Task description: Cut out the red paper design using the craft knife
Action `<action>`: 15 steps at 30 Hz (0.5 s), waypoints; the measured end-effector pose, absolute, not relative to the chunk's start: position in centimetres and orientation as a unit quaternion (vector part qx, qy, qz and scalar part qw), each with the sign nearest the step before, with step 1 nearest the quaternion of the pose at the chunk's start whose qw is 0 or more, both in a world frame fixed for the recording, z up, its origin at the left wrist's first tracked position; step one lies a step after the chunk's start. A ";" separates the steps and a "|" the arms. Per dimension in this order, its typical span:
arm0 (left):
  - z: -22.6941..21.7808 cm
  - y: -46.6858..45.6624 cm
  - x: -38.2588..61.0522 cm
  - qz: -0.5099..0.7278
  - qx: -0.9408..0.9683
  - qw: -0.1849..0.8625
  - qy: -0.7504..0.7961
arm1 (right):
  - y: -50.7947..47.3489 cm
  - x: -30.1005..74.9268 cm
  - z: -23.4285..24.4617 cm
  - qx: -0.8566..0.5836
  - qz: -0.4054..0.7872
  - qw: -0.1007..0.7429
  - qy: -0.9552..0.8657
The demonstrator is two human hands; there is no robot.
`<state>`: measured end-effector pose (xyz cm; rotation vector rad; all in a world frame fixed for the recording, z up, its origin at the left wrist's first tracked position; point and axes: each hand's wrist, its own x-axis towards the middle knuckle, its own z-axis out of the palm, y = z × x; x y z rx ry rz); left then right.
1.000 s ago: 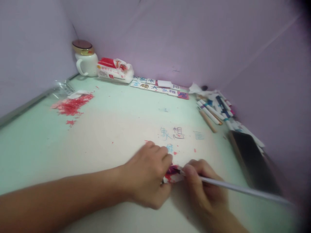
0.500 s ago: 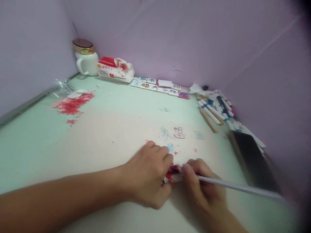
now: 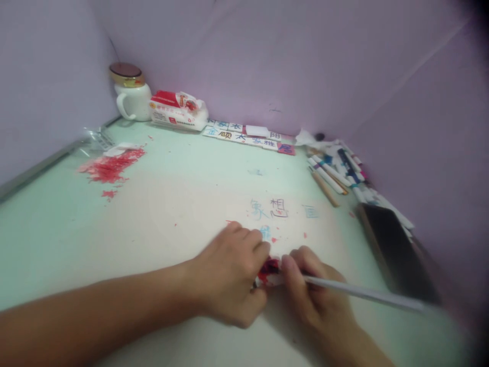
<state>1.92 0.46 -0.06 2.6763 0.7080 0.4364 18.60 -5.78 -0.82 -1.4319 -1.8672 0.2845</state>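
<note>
Low in the middle, my left hand (image 3: 239, 275) is closed round a small red-and-white piece (image 3: 268, 272), pinning it against the table. The fingers hide much of that piece. My right hand (image 3: 317, 290) pinches a slim, pale, rod-like tool (image 3: 362, 290) near its front end. Its long shaft slants out to the right, and its tip meets or nearly meets the red face of the piece; blur hides the exact contact. Just beyond my hands, blue and purple characters (image 3: 278, 208) are written on the tabletop, with red crumbs (image 3: 274, 239) among them.
A heap of red shavings (image 3: 114, 165) lies at left, near clear plastic wrapping (image 3: 95, 140). Along the back stand a lidded white mug (image 3: 137, 102), a tissue pack (image 3: 179, 112) and lettered tiles (image 3: 244, 137). Markers (image 3: 328, 173) and a dark phone (image 3: 393, 250) lie at right.
The whole view has shifted slightly, so everything sits a little further left. Both hands keep their grips, and the tool's tip stays at the red-and-white piece.
</note>
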 end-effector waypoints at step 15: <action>-0.2 0.4 1.9 0.154 0.940 0.173 0.249 | -5.9 18.7 -0.4 -0.545 0.117 0.368 -0.744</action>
